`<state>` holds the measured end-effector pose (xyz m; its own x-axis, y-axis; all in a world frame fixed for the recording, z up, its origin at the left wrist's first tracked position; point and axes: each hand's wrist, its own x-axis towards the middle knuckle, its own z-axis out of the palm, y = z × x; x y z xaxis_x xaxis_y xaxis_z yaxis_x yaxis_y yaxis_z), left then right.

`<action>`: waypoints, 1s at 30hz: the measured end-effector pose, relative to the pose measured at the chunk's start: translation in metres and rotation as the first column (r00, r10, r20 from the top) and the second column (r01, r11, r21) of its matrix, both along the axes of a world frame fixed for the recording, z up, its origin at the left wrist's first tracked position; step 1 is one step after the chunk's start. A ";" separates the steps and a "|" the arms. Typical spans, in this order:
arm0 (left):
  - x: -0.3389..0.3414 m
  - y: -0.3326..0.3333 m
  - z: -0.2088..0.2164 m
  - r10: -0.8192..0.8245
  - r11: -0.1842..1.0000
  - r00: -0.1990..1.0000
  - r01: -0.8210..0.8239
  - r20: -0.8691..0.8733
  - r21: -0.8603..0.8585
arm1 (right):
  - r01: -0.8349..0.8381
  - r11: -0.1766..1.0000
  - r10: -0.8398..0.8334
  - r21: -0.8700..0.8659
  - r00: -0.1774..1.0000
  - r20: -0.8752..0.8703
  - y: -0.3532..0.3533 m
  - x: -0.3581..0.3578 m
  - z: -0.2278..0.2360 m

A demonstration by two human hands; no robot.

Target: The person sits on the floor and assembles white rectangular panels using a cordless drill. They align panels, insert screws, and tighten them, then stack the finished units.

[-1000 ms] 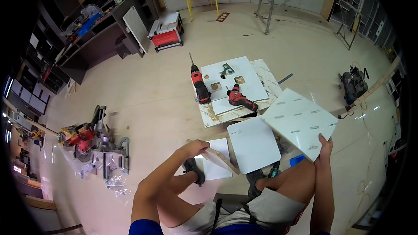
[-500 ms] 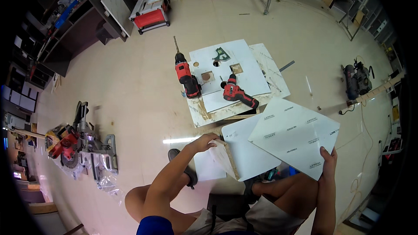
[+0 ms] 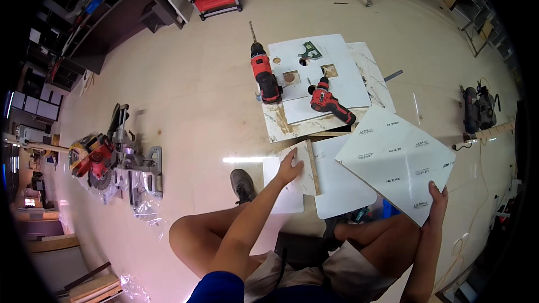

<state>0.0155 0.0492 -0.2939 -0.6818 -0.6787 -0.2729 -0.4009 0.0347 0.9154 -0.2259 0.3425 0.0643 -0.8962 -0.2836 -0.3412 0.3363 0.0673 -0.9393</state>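
Observation:
My left hand (image 3: 289,168) is on a small white board (image 3: 307,182) with a raw chipboard edge, its thumb and a finger showing against the face. The board stands tilted beside a larger white panel (image 3: 345,191). On the right, my right hand (image 3: 437,205) grips the lower right edge of a square white panel (image 3: 396,163) with repeated print, thumb on top, other fingers hidden beneath. That square panel is angled cornerwise and covers part of the larger one. Another white sheet (image 3: 275,205) lies under and left of the small board.
Ahead stands a low stack of boards (image 3: 348,95) with cut holes, bearing two red-black cordless drills (image 3: 265,76) (image 3: 331,104) and a green square tool (image 3: 310,50). A mitre saw (image 3: 98,157) is at left, a red-fronted table saw (image 3: 216,0) farther off, a compressor (image 3: 480,106) at right.
My left hand has shifted from the small board's upper corner onto its face, and the board has turned to show more of that face. My right hand still grips the square panel. The view has shifted.

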 end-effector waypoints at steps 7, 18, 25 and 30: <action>-0.037 0.065 0.039 0.055 0.997 0.951 -0.034 0.305 -0.073 | -0.075 0.996 0.075 -0.037 0.997 0.009 0.006 0.003 -0.004; 0.043 0.020 0.084 0.182 0.979 0.878 -0.118 0.442 -0.167 | -0.111 0.987 0.109 -0.113 0.994 -0.025 -0.002 0.012 0.004; 0.158 -0.009 0.084 0.381 0.904 0.844 -0.255 0.377 -0.342 | -0.146 0.982 0.143 -0.123 0.989 -0.031 0.003 0.015 0.008; 0.205 0.005 0.065 0.450 0.876 0.798 -0.308 0.400 -0.370 | -0.158 0.968 0.156 -0.196 0.987 -0.026 0.005 0.015 0.006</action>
<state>0.2202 0.0546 -0.2285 -0.1937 -0.9485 -0.2506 -0.8045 0.0074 0.5939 -0.2106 0.3474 0.0703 -0.8383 -0.4815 -0.2560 0.3270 -0.0682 -0.9426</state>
